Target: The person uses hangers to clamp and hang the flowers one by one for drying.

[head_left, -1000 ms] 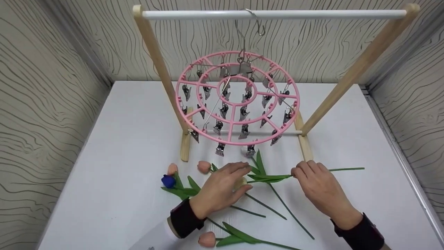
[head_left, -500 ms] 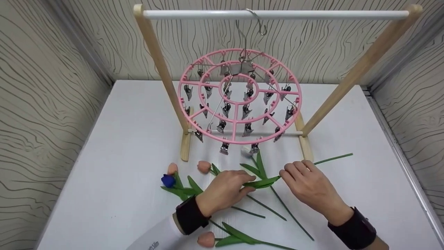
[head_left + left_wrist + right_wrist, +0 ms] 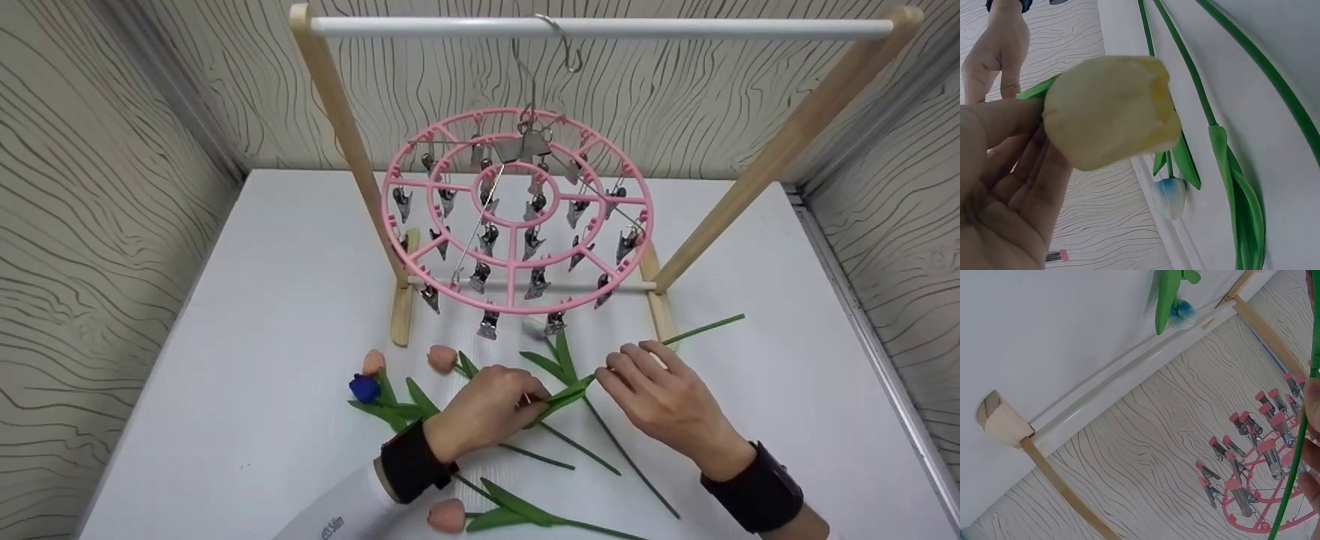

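Observation:
Between my two hands is an artificial tulip with a pale yellow head (image 3: 1109,112), held off the table. My left hand (image 3: 487,409) pinches it just behind the head, which hides the head in the head view. Further down, my right hand (image 3: 667,397) grips the green stem (image 3: 1292,478), whose free end sticks out past the knuckles. The green leaves (image 3: 566,396) lie folded along the stem between both hands. Behind them on the table is a white and blue tulip (image 3: 1170,198). A blue tulip (image 3: 365,388) and peach tulips (image 3: 442,358) lie around my left hand.
A round pink clip hanger (image 3: 517,309) with many metal clips hangs from the white bar (image 3: 712,28) of a wooden stand, just beyond my hands. Another peach tulip (image 3: 448,516) lies at the white table's (image 3: 247,420) near side. Patterned walls enclose the back and sides.
My left hand has closed on the tulip behind its head. My right hand has moved a little left, and the stem's free end has swung up and left.

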The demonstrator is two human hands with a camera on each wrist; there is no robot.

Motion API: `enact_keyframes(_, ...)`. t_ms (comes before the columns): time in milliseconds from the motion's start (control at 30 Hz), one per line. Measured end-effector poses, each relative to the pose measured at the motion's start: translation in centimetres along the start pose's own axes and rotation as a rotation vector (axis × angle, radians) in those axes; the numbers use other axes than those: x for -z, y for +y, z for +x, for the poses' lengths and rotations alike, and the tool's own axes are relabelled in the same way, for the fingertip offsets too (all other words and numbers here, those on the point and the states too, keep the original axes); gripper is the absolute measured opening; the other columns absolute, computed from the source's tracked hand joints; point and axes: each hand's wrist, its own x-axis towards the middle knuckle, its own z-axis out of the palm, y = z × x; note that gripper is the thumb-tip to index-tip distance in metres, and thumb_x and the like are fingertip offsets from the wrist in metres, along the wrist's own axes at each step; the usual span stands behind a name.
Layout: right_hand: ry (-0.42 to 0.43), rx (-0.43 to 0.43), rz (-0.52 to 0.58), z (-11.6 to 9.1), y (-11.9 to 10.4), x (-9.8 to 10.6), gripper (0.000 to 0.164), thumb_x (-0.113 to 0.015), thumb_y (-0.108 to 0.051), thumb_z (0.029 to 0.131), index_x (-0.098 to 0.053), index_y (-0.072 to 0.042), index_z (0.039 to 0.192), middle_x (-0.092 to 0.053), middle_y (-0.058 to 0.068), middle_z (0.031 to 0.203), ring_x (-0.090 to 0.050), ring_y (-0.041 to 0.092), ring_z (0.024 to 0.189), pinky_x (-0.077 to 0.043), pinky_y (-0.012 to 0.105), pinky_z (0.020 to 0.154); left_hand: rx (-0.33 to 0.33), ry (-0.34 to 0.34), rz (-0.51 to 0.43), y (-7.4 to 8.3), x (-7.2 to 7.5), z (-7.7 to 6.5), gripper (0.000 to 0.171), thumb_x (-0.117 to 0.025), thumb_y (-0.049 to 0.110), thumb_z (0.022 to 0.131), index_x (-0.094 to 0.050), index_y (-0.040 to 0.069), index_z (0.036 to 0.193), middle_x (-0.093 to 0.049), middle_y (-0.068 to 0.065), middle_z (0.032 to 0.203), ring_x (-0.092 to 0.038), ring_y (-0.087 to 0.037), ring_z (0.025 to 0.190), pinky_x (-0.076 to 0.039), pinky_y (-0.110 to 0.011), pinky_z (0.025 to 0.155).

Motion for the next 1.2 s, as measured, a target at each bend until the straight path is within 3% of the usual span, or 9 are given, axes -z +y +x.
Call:
enact_keyframes(100,0.175,-0.061,0.080,0.3,0.0,0.2,0.025,-0.053,-0.008,0.098,-0.071,-0.006,0.081,-0.066,0.009,0.075,-0.061,0.026,0.072,-0.047,0.036,0.065,0.010,0.029,-0.021,-0.1,0.0,-0.1,0.011,-0.069,0.015,0.087,-0.075,0.016,0.097,-0.076,0.004,0.089,-0.068,0.000,0.077,-0.049,-0.005,0.071)
enact_keyframes(233,0.328,-0.231,0.334,0.1,-0.3,0.1,0.023,-0.066,-0.016,0.091,-0.073,-0.002,0.075,-0.065,0.010,0.067,-0.058,0.022,0.063,-0.046,0.030,0.058,0.003,0.095,-0.057,0.0,-0.1,-0.1,0.012,-0.069,0.015,0.088,-0.075,0.016,0.099,-0.076,0.004,0.092,-0.070,-0.001,0.080,-0.050,-0.005,0.073)
enact_keyframes(300,0.343,-0.364,0.524,-0.3,-0.6,0.1,0.020,-0.072,-0.014,0.086,-0.072,0.002,0.074,-0.065,0.011,0.068,-0.059,0.018,0.064,-0.050,0.023,0.061,0.002,0.122,-0.083,0.0,-0.1,-0.1,0.012,-0.068,0.015,0.089,-0.074,0.017,0.099,-0.076,0.004,0.093,-0.070,0.000,0.081,-0.051,-0.005,0.074)
enact_keyframes(400,0.348,-0.578,0.835,-1.1,-1.3,0.0,0.005,-0.073,0.006,0.079,-0.070,0.009,0.080,-0.068,0.013,0.075,-0.064,0.013,0.072,-0.053,0.014,0.069,0.016,0.142,-0.151,0.2,-0.1,0.0,0.011,-0.067,0.016,0.090,-0.074,0.016,0.098,-0.076,0.003,0.093,-0.069,0.000,0.082,-0.050,-0.004,0.073)
enact_keyframes(433,0.345,-0.651,0.932,-1.3,-1.6,-0.1,0.007,-0.071,0.013,0.076,-0.069,0.011,0.083,-0.069,0.013,0.078,-0.067,0.012,0.076,-0.054,0.013,0.072,0.019,0.145,-0.177,0.3,-0.1,0.0,0.010,-0.067,0.016,0.090,-0.074,0.015,0.098,-0.076,0.002,0.093,-0.069,0.000,0.083,-0.050,-0.004,0.073)
enact_keyframes(533,0.349,-0.818,1.172,-1.9,-2.6,-0.4,0.022,-0.061,0.029,0.073,-0.064,0.019,0.092,-0.071,0.016,0.087,-0.071,0.013,0.083,-0.057,0.017,0.075,0.030,0.158,-0.260,0.6,-0.1,0.1,0.010,-0.067,0.016,0.091,-0.073,0.012,0.098,-0.075,-0.001,0.094,-0.069,-0.002,0.083,-0.051,-0.005,0.072)
enact_keyframes(633,0.359,-0.925,1.310,-1.9,-3.4,-0.8,0.024,-0.055,0.030,0.077,-0.060,0.023,0.100,-0.072,0.016,0.094,-0.073,0.017,0.086,-0.059,0.023,0.076,0.045,0.170,-0.334,0.8,-0.1,0.2,0.012,-0.067,0.018,0.091,-0.073,0.011,0.098,-0.075,-0.002,0.094,-0.069,-0.003,0.082,-0.053,-0.007,0.071)
enact_keyframes(900,0.351,-0.948,1.492,-0.7,-4.5,-1.5,0.029,-0.052,0.024,0.084,-0.058,0.020,0.112,-0.070,0.013,0.108,-0.070,0.018,0.100,-0.058,0.024,0.085,0.089,0.154,-0.514,0.9,-0.7,0.2,0.013,-0.066,0.023,0.092,-0.073,0.014,0.099,-0.075,-0.003,0.094,-0.070,-0.006,0.078,-0.057,-0.014,0.068)
enact_keyframes(1200,0.289,-0.933,1.564,-0.7,-5.5,-2.4,0.021,-0.055,0.023,0.083,-0.062,0.021,0.103,-0.067,0.008,0.099,-0.065,0.012,0.092,-0.055,0.017,0.076,0.123,0.183,-0.537,1.1,-1.0,0.2,0.013,-0.068,0.024,0.090,-0.074,0.015,0.097,-0.076,-0.002,0.092,-0.071,-0.009,0.077,-0.057,-0.014,0.067)
